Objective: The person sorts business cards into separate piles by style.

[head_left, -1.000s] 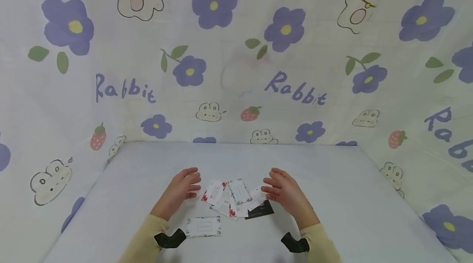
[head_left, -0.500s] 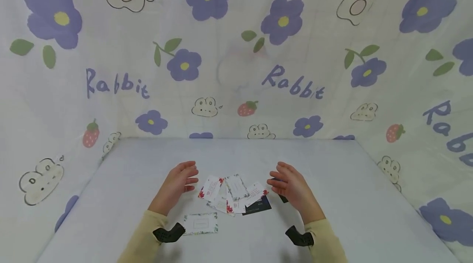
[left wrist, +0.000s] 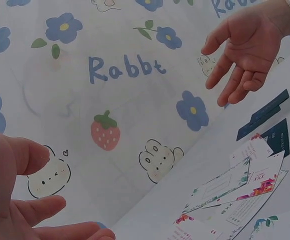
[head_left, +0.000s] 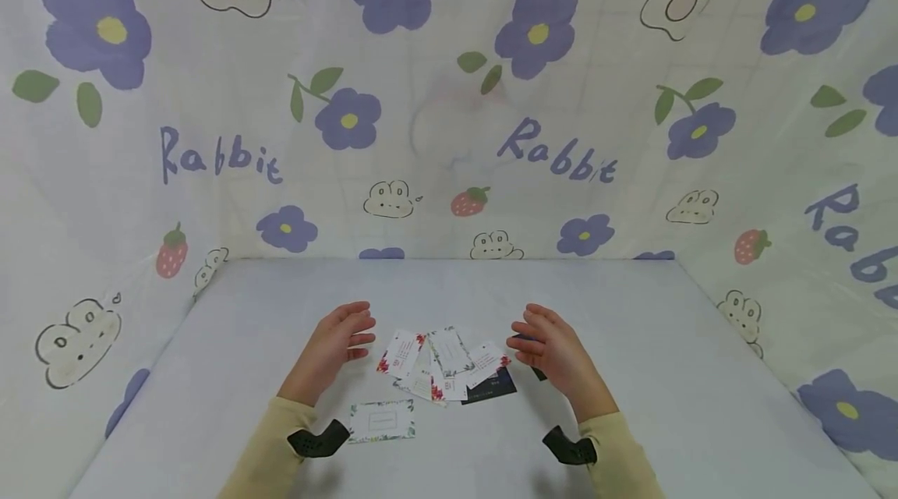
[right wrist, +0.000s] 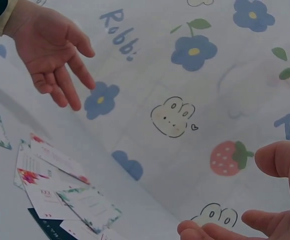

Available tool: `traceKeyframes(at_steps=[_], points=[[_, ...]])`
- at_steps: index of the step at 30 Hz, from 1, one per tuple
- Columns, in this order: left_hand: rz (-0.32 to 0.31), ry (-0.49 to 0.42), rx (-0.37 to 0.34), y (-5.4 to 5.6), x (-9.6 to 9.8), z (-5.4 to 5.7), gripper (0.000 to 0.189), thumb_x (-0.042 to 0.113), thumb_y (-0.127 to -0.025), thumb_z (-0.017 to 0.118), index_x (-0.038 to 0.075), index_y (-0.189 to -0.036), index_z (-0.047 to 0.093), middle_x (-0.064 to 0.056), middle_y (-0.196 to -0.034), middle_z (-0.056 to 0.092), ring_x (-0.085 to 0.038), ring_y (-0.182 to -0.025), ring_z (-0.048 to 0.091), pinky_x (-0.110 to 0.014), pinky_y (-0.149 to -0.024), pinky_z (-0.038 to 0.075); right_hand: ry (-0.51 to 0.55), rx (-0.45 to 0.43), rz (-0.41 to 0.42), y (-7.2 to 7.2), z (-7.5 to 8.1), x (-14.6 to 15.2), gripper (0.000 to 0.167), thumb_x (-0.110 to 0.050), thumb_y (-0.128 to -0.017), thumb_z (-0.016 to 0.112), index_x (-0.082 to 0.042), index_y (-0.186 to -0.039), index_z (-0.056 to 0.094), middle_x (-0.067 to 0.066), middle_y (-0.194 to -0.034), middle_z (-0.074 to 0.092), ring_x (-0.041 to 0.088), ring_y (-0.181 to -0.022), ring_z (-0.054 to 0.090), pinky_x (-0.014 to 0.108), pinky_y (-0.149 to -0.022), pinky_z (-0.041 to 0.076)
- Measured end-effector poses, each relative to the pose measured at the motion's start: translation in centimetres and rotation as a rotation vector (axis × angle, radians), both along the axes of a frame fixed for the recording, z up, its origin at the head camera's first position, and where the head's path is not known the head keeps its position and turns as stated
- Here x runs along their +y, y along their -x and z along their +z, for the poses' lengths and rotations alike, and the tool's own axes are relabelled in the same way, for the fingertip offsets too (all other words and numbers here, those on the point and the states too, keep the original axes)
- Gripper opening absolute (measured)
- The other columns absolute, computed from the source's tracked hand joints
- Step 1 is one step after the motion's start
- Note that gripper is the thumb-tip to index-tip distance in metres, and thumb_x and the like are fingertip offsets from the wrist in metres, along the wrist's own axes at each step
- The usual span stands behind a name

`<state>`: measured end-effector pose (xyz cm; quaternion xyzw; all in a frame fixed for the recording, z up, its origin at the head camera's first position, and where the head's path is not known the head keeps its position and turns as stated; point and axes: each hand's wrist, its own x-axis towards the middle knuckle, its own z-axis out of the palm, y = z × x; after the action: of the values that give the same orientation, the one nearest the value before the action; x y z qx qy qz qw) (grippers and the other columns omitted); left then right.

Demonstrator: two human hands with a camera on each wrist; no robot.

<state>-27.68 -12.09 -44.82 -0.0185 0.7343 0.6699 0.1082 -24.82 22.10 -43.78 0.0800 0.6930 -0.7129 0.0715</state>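
Several business cards lie overlapped on the white table, among them a leaf-bordered card (head_left: 451, 351), a red-flowered white card (head_left: 401, 353) and a dark card (head_left: 496, 387). Nearer the person, a single leaf-bordered card (head_left: 382, 422) lies apart. My left hand (head_left: 335, 347) hovers left of the pile, fingers loosely spread, holding nothing. On the other side my right hand (head_left: 559, 355) is held the same way, its palm facing the cards. It partly covers more dark cards in the head view; the left wrist view shows these dark cards (left wrist: 262, 115) overlapping beside the pile.
The white tabletop (head_left: 666, 374) extends around the cards. A cloth (head_left: 449, 109) printed with flowers, rabbits and strawberries hangs behind and along both sides. Each sleeved wrist carries a black strap-on piece (head_left: 319, 439).
The right hand has moved slightly right, away from the pile, uncovering part of the dark cards beneath it. The head view has shifted a little. The cards look undisturbed.
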Motion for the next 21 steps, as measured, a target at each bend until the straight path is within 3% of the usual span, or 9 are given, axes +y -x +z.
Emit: traceKeyframes(at_steps=[13,21], points=[[-0.004,0.007,0.002,-0.16,0.22,0.05,0.049,0.031,-0.108,0.048,0.008,-0.15,0.043,-0.023,-0.149,0.051,-0.035,-0.123,0.059,-0.026,-0.088,0.052,-0.017,-0.007,0.014,-0.27,0.1,-0.44,0.058,-0.029,-0.109,0.042,-0.007,-0.159,0.024,0.03,-0.156,0.041,0.014,-0.099,0.069,0.022,-0.082,0.055],[-0.004,0.016,0.015,-0.34,0.26,0.1,0.05,0.031,-0.108,0.047,0.007,-0.151,0.042,-0.024,-0.148,0.051,-0.036,-0.121,0.059,-0.033,-0.093,0.053,-0.028,-0.006,0.011,-0.29,0.18,-0.47,0.058,-0.03,-0.109,0.043,-0.007,-0.159,0.025,0.03,-0.156,0.042,0.013,-0.099,0.07,0.022,-0.083,0.055]])
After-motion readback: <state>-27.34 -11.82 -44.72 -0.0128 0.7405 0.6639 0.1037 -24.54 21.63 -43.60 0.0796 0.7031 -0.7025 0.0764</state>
